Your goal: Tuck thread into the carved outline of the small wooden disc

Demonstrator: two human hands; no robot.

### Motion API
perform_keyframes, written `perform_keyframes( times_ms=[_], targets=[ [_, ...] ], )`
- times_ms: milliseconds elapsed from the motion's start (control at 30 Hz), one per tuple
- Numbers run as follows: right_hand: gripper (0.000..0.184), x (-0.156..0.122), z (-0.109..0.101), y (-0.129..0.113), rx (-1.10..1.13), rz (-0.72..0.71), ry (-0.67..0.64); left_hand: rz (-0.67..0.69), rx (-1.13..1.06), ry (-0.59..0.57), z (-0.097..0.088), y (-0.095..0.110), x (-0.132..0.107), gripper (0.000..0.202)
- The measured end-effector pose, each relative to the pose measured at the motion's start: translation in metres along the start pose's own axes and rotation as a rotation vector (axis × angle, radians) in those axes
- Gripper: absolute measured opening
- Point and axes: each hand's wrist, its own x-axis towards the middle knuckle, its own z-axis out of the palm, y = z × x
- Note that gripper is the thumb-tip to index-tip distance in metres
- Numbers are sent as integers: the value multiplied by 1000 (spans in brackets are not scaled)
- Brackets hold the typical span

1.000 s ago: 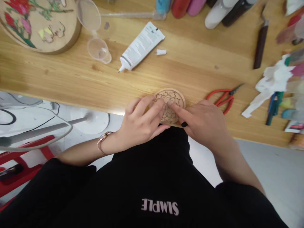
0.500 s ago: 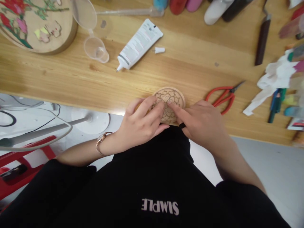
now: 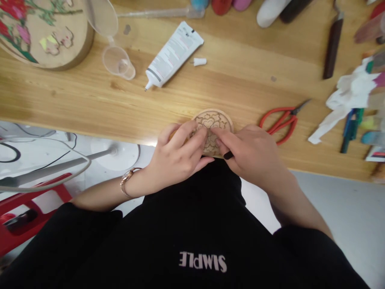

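Wooden disc (image 3: 226, 116): is being kept under LH (image 3: 183, 150) & RH (image 3: 251, 154), at near edge of wooden tbl (image 3: 246, 76); heart & star pcs (image 3: 207, 123) are being contained w/in its raised rim, packed close.
Joined cups (image 3: 113, 60): 2, clear plastic, are sitting up-left of disc; contents can't be made out.
White tube (image 3: 174, 54): is lying up-left of disc, nozzle uncapped & being aimed down-left; sm. white cap (image 3: 200, 62) is lying above disc, just beside tube.
Bottles (image 3: 272, 10): blue, red, pink, white, black; are being cut off by top of view, well above disc.
Wood round (image 3: 78, 28): thick, w/ red & green flowers, is lying far up-left of disc.
Pliers (image 3: 281, 124): red loop handles, dark pointed tips, are lying rt of disc, nr RH.
Tissue (image 3: 350, 90): white, crumpled, is lying far rt of disc.
LH pose: fingers are being bent over disc's left half, thumb apart; grip half-closed, can't tell if a pc is being pinched.
RH pose: index is being set on disc's middle, just beside LH fingertips; others are being curled under, black ring (image 3: 228, 155) showing; can't tell if anything is being held.
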Motion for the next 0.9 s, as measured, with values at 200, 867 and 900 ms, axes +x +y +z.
perform_keyframes(
  times_ms=[200,867,900],
  targets=[
    [41,7,-9,-5,430,342,601,-3,-51,0,1,-1,-2,36],
    [12,4,-3,10,527,154,202,-33,-42,-9,3,0,-3,32],
    [12,4,-2,10,526,162,201,-35,-52,-14,3,0,-3,32]
  ],
)
